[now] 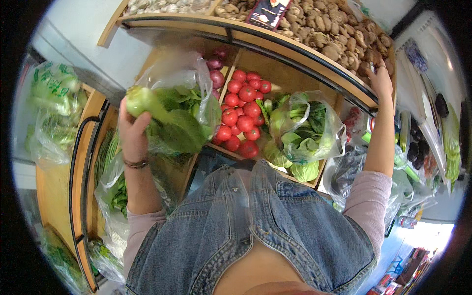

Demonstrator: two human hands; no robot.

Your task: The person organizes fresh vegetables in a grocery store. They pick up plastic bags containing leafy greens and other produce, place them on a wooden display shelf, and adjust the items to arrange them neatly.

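Observation:
My left hand (133, 129) grips a head of leafy greens (166, 116), its pale green base by my fingers and its broad leaves pointing right. Behind it spreads a clear plastic bag (177, 77) with more leafy greens. Up at the right end of the upper shelf, my right hand (381, 79) reaches over the wooden edge into shiitake mushrooms (332, 29). Its fingers touch the mushrooms there, and whether they hold one cannot be made out. Below the shelf, red tomatoes (241, 110) fill a wooden compartment beside red onions (216, 78).
An open plastic bag of greens (309, 125) sits right of the tomatoes, above round cabbages (304, 170). The upper shelf's black rail (258, 40) juts over the bins. Garlic (166, 6) lies at top left. Bagged vegetables (57, 118) stand left; eggplants (416, 147) are at right.

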